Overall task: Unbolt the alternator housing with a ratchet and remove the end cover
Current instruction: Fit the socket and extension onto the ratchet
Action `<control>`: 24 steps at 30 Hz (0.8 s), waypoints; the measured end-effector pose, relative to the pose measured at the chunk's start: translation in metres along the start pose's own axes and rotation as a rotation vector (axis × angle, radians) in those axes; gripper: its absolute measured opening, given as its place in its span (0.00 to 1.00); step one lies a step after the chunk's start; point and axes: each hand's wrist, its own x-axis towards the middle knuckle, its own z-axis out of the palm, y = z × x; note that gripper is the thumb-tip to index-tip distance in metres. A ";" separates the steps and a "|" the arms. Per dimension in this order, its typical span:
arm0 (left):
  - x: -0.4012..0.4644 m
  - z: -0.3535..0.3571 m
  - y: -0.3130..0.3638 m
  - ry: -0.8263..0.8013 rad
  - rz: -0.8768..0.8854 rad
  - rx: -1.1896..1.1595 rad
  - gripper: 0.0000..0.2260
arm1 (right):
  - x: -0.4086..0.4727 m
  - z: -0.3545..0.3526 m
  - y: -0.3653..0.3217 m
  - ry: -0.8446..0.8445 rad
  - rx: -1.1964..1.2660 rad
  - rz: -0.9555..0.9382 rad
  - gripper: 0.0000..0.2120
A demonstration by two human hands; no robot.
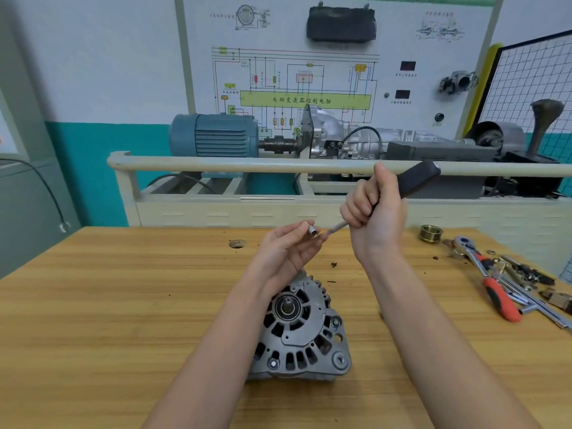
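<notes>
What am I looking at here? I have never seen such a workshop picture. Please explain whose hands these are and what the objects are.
The one picture comes from a camera worn on a person's head, looking down at their own hands. On the wooden workbench lies a grey alternator, a car's generator. The left hand pinches a small metal socket. The right hand grips a black-handled driver, whose thin shaft points at the socket. To the right lie a red-handled ratchet, a brass-coloured pulley and small loose parts. Behind stands a training rig with a blue electric motor.
</notes>
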 end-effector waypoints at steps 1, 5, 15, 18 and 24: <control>0.000 -0.001 0.001 0.007 -0.006 0.004 0.07 | -0.001 0.002 0.002 0.000 0.022 0.011 0.23; 0.001 -0.003 0.000 0.016 -0.019 -0.014 0.07 | -0.005 0.005 0.009 -0.007 0.070 0.024 0.24; 0.000 -0.001 0.001 0.017 0.000 -0.021 0.05 | -0.006 0.010 0.015 0.064 0.097 -0.045 0.26; -0.001 -0.002 0.001 -0.011 0.002 -0.004 0.05 | -0.003 0.012 0.012 0.070 0.118 -0.065 0.26; -0.002 -0.003 -0.001 -0.048 0.020 0.095 0.06 | 0.003 0.013 0.009 0.099 0.113 -0.037 0.25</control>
